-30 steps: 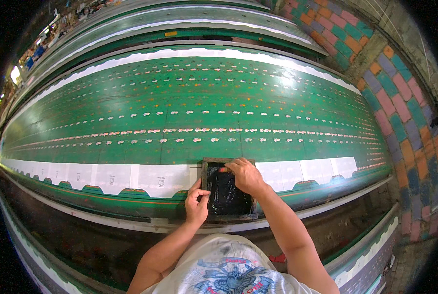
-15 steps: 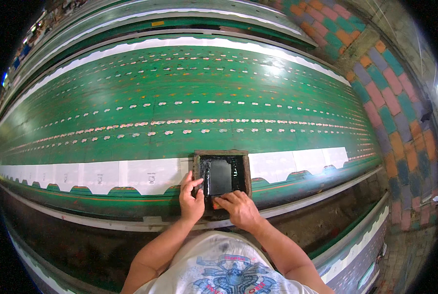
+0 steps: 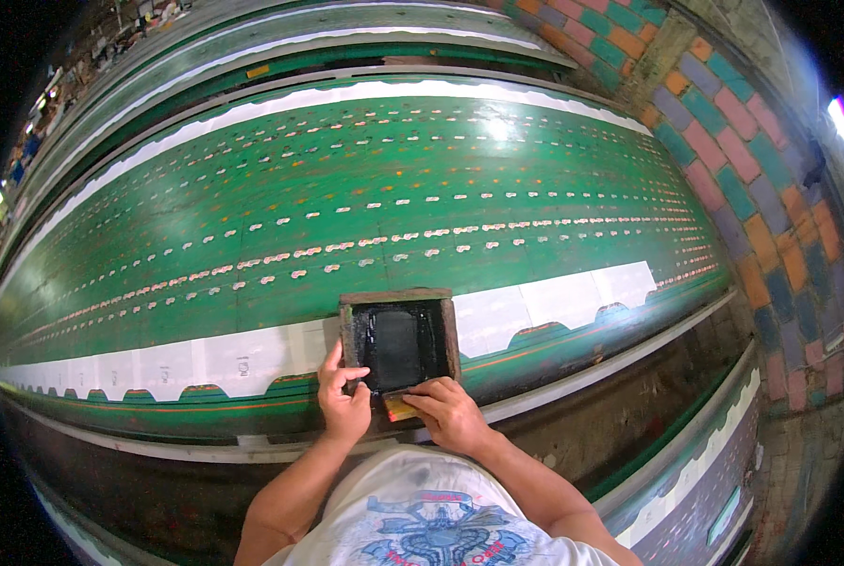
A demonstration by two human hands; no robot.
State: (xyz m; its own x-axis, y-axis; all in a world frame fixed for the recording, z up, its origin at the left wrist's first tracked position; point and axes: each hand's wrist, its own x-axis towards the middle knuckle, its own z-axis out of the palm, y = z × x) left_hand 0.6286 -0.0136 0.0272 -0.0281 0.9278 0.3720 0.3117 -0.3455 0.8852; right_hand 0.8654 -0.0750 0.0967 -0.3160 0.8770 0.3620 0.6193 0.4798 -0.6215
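Observation:
A small screen-printing frame of worn wood lies over a row of white sheets along the table's near edge. Dark ink coats the mesh inside it, glossy along the sides. My left hand is closed on the left rail near its lower corner, index finger along the outside. At the frame's near end, my right hand pinches a squeegee with a yellow-orange and red face. The squeegee's blade edge is hidden.
The long green table carries rows of small printed pieces, with another white strip along its far edge. A metal rail runs along the near side. Coloured paving lies to the right. Part of another table stands at lower right.
The view has turned slightly, shifting the scene leftward. My right hand has tilted the squeegee at the frame's near end, so more of its yellow-orange face shows. My left hand stays at the left rail.

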